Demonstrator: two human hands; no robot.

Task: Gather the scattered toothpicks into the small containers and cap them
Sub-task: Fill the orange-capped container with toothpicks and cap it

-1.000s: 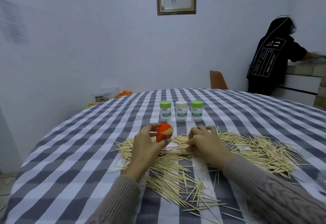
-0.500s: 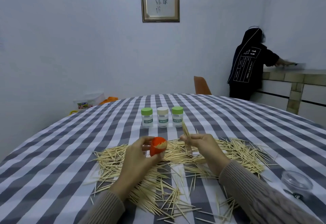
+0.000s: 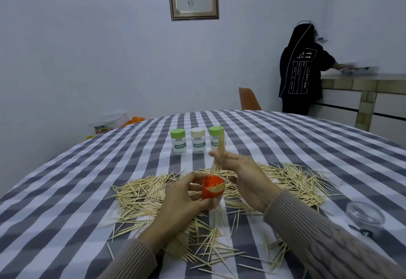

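Fingers of the left hand (image 3: 182,199) are curling round the orange container (image 3: 212,189) — half-filled; the right hand (image 3: 243,175) is pinching a toothpick bundle (image 3: 219,151) above it.

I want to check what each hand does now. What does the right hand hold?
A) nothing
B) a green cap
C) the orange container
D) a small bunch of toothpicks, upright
D: the right hand pinches a bunch of toothpicks standing upright above the orange container, which the left hand grips.
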